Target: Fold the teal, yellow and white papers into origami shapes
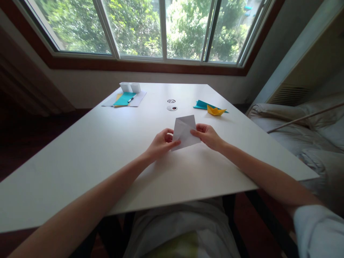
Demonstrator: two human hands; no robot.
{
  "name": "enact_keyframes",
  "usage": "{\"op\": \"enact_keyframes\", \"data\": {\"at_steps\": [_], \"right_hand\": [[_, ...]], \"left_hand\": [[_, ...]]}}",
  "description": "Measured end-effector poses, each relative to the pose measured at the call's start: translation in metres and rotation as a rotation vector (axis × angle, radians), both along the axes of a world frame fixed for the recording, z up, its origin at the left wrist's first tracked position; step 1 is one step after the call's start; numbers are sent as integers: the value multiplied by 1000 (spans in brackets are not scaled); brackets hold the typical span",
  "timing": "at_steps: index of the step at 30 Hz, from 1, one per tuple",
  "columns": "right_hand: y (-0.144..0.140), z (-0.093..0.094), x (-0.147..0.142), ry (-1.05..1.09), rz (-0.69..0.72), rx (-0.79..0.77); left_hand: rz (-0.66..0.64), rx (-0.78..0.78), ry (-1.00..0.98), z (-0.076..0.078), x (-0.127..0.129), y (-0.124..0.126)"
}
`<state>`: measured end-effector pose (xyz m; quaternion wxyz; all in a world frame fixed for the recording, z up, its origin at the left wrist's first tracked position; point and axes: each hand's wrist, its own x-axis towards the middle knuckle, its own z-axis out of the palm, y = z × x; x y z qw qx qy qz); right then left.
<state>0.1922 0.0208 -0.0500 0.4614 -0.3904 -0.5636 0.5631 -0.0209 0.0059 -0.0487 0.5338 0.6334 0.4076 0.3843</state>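
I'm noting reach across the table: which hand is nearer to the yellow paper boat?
Right. The right hand pinches the white paper's right edge, just below-left of the yellow paper boat. The left hand grips the paper's left edge, farther away.

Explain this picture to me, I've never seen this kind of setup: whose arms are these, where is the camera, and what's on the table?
There is no machine here. The one picture comes from a camera worn on a person's head, looking forward and down, so the two bare arms are that person's own. The left hand and right hand together pinch a folded white paper just above the white table. Farther back lie a yellow folded paper shape on a teal sheet, two small round things too small to identify, and a stack of papers with a pen and two white cups. Beyond is a window.
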Motion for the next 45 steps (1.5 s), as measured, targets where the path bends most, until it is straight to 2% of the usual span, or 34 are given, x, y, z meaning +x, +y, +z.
{"op": "enact_keyframes", "data": {"at_steps": [4, 13, 24, 27, 31, 36, 42, 45], "right_hand": [[-6, 3, -4, -64, 6, 30], [-4, 2, -3, -101, 6, 56], [1, -2, 3, -89, 1, 51], [1, 0, 4, -62, 29, 37], [-1, 3, 6, -30, 116, 25], [0, 2, 10, -151, 185, 39], [5, 2, 14, -367, 64, 253], [7, 2, 15, -372, 36, 211]], "left_hand": [[34, 64, 18, 0, 3, -5], [136, -135, -249, 6, 8, -7], [271, -130, -369, 8, 5, -2], [293, -157, -382, 8, 5, -1], [244, -187, -381, 8, 6, 0], [267, -223, -416, 6, 6, 2], [316, -195, -475, 4, 5, 4], [302, -155, -437, 4, 4, 5]]}}
